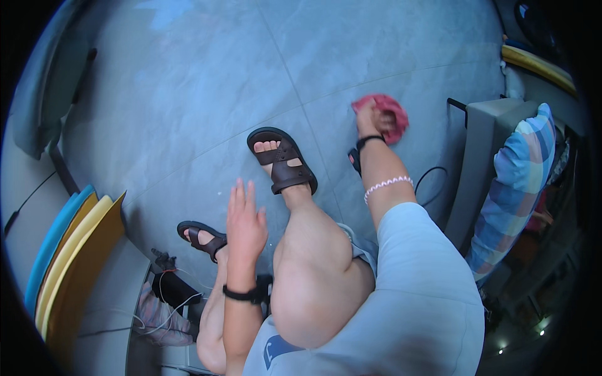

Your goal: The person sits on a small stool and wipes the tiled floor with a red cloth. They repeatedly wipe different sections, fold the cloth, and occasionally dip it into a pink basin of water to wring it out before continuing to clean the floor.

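My right hand (374, 117) grips a pinkish-red cloth (397, 113) against the grey tiled floor (211, 94). Its fingers look slightly blurred, and the palm side is hidden. My left hand (247, 223) is held in front of my knees with its fingers straight and the thumb a little apart, holding nothing. Both wrists wear dark straps. Brown sandals cover my feet; the nearer sandal (287, 162) stands between my two hands, the other sandal (204, 237) to the left of my left hand.
At right stands a grey seat (475, 141) with a checked pillow (517, 188); a thin black cable (435, 169) curves beside it. Blue and yellow panels (75, 263) stand at left. White cables (176, 310), a black box (176, 286) and striped fabric (160, 319) lie at lower left.
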The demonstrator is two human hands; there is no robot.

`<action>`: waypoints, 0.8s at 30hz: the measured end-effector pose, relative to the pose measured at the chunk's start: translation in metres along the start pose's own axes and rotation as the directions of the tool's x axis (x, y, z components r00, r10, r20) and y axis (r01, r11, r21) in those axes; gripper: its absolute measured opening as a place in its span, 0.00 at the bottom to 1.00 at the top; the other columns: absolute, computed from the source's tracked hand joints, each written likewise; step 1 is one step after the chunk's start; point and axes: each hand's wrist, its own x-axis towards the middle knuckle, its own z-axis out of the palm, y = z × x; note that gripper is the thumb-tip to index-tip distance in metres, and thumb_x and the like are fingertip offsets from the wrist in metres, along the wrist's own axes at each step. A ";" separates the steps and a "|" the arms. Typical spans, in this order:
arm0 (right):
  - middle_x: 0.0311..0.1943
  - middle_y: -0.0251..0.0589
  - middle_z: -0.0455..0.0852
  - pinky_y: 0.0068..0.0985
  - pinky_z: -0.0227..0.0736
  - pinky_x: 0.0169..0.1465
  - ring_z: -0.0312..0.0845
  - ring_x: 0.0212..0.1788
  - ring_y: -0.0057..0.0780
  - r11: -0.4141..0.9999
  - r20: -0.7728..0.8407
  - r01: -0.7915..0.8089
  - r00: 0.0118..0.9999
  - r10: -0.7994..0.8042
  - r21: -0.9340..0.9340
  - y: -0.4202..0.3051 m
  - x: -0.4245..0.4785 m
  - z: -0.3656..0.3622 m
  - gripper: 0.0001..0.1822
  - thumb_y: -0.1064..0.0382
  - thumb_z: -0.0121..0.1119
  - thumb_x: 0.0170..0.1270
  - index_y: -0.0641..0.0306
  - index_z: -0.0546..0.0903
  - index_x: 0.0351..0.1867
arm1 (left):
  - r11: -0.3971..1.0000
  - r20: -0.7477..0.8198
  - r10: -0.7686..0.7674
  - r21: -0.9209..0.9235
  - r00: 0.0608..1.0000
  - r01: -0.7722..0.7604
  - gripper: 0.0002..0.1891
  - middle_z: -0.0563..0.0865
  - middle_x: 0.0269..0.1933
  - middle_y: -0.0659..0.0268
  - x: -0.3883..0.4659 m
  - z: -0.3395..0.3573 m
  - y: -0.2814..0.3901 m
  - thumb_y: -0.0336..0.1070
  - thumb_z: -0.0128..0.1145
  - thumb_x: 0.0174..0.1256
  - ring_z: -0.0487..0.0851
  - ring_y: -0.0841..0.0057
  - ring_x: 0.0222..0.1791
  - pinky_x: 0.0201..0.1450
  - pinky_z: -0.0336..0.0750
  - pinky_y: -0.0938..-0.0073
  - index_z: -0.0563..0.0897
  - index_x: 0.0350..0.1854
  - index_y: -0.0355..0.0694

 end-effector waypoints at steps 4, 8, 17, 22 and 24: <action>0.86 0.61 0.37 0.71 0.20 0.78 0.21 0.86 0.62 0.891 -0.091 0.453 0.888 -0.452 -0.001 -0.118 -0.057 0.011 0.56 0.28 0.44 0.72 0.74 0.45 0.83 | 0.975 0.018 0.212 0.062 0.977 -0.213 0.32 0.63 0.82 0.45 0.071 0.032 0.018 0.36 0.60 0.71 0.59 0.44 0.82 0.80 0.60 0.51 0.71 0.77 0.38; 0.82 0.70 0.50 0.77 0.28 0.76 0.38 0.85 0.67 0.226 0.098 0.966 0.239 -0.966 -0.124 -0.185 -0.189 0.041 0.49 0.36 0.47 0.70 0.72 0.54 0.81 | 0.949 0.149 0.296 0.070 0.944 -0.308 0.30 0.65 0.81 0.47 0.081 0.062 0.004 0.43 0.61 0.70 0.59 0.41 0.81 0.79 0.59 0.46 0.76 0.73 0.38; 0.85 0.25 0.56 0.64 0.35 0.82 0.46 0.85 0.40 -0.690 0.456 0.689 -0.699 -0.551 0.223 -0.107 -0.343 0.095 0.39 0.34 0.63 0.62 0.31 0.72 0.76 | 0.939 0.258 0.309 -0.239 0.915 -0.250 0.27 0.64 0.83 0.58 0.091 0.043 -0.010 0.46 0.56 0.74 0.56 0.53 0.84 0.83 0.50 0.41 0.76 0.74 0.46; 0.85 0.29 0.56 0.68 0.29 0.81 0.41 0.87 0.47 -0.348 0.246 0.934 -0.356 -0.902 0.077 -0.204 -0.258 0.071 0.45 0.28 0.64 0.57 0.32 0.72 0.78 | 0.963 0.373 0.230 0.048 0.899 -0.266 0.33 0.61 0.84 0.56 0.084 0.044 -0.011 0.44 0.59 0.72 0.56 0.54 0.84 0.81 0.55 0.39 0.71 0.79 0.50; 0.86 0.31 0.53 0.68 0.25 0.81 0.38 0.88 0.44 -0.226 0.173 0.966 -0.203 -0.964 -0.125 -0.231 -0.197 0.052 0.46 0.25 0.58 0.60 0.31 0.67 0.80 | 0.960 0.319 0.244 0.052 0.916 -0.274 0.34 0.61 0.84 0.56 0.082 0.047 -0.016 0.41 0.60 0.70 0.55 0.54 0.85 0.80 0.58 0.39 0.70 0.80 0.51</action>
